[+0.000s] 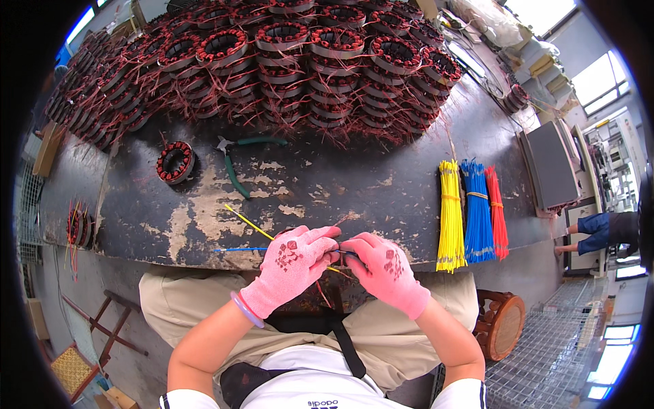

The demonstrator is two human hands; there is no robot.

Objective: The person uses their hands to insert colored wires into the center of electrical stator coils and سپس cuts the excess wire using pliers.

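Note:
My left hand, in a pink patterned glove, is closed at the table's near edge. A yellow wire and a blue wire stick out from it to the left. My right hand, gloved alike, pinches close beside the left fingertips, by a short dark length between the hands. What its fingers hold is mostly covered. Thin reddish wires show below the hands, and whatever they belong to is hidden. Beyond lie green-handled cutters, jaws to the left, and a single motor stator with red windings.
Stacked stators fill the table's far side. Bundles of yellow wires, blue wires and red wires lie at the right. Another stator with coloured leads sits at the left edge. A wooden stool stands right of my legs.

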